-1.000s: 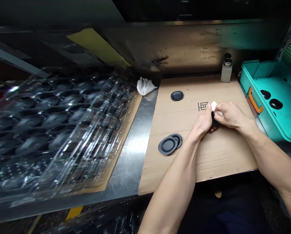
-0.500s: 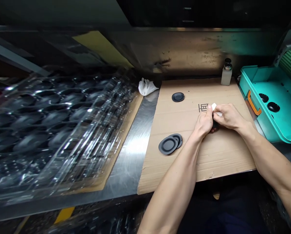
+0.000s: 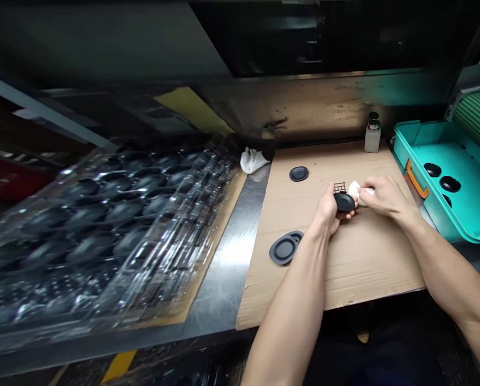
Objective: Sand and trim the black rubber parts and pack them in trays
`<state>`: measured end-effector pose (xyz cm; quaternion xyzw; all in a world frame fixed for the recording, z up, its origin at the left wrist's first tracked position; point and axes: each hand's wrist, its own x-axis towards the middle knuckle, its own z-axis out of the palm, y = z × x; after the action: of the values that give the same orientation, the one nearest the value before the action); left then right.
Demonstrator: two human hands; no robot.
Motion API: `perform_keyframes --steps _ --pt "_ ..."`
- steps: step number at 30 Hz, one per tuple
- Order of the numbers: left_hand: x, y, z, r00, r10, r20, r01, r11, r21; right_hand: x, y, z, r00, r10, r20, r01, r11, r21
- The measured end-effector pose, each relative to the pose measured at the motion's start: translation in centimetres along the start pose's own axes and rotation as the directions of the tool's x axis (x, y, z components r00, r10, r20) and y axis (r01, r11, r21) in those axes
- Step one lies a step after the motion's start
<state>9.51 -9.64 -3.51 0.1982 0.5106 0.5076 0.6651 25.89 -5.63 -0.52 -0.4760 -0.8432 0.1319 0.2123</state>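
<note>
My left hand [image 3: 330, 210] holds a round black rubber diaphragm [image 3: 344, 202] by its edge, with its dished face showing. My right hand [image 3: 385, 196] pinches a white cloth [image 3: 359, 189], which touches the disc's right side. Both hands are above a cardboard sheet [image 3: 356, 268]. Farther left on the sheet lies a stack of similar discs [image 3: 284, 249], and a single disc [image 3: 298, 173] lies near the back.
A clear plastic tray of black discs [image 3: 103, 225] fills the left, on a steel bench [image 3: 227, 279]. A crumpled white rag [image 3: 253, 161] lies at the cardboard's back corner. A capped bottle [image 3: 372, 137] and a teal bin [image 3: 460, 225] stand at the back and right.
The black disc has come out from behind my hands and now shows its face in my left hand. My right hand with the cloth has shifted slightly right, and the whole scene sits lower in view.
</note>
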Motion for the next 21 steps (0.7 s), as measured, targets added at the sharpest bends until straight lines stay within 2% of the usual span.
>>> perform_keyframes --steps 4,6,8,11,14,16,18,19,21 --pt "0.0 1.6 -0.8 0.988 -0.138 0.074 0.151 0.960 -0.237 0.2 1.3 -0.9 0.985 0.169 -0.046 -0.175 0.960 -0.220" --pt "-0.1 1.8 -1.0 0.986 -0.151 0.073 0.166 0.947 -0.274 0.1 1.3 -0.7 0.986 0.133 -0.099 -0.157 0.943 -0.293" --pt "-0.1 1.7 -1.0 0.987 -0.138 0.078 0.155 0.945 -0.287 0.0 0.7 0.1 0.991 0.040 -0.128 -0.076 0.953 -0.293" --pt "-0.3 1.6 -1.0 0.993 -0.045 0.113 0.077 0.949 -0.306 -0.3 -0.3 2.2 0.999 -0.038 -0.023 0.031 0.971 -0.235" --pt "-0.1 1.3 -1.0 0.988 0.090 0.126 -0.045 0.946 -0.322 -0.1 -0.3 3.9 0.998 -0.019 0.057 0.031 0.976 -0.215" --pt "0.2 1.0 -0.9 0.982 0.168 0.083 -0.132 0.934 -0.332 0.2 0.1 4.3 1.000 0.020 0.002 -0.020 0.983 -0.184" --pt "0.7 0.6 -0.7 0.971 0.236 0.021 -0.214 0.910 -0.355 0.4 0.1 4.3 0.992 0.038 -0.117 -0.050 0.994 -0.102" --pt "0.9 0.4 -0.5 0.967 0.256 -0.005 -0.239 0.897 -0.372 0.3 -0.2 4.3 0.987 0.022 -0.160 -0.031 0.998 -0.054" --pt "1.2 0.0 -0.3 0.970 0.244 -0.022 -0.231 0.884 -0.406 -0.1 -1.4 4.4 0.984 -0.067 -0.163 0.069 0.998 0.007"
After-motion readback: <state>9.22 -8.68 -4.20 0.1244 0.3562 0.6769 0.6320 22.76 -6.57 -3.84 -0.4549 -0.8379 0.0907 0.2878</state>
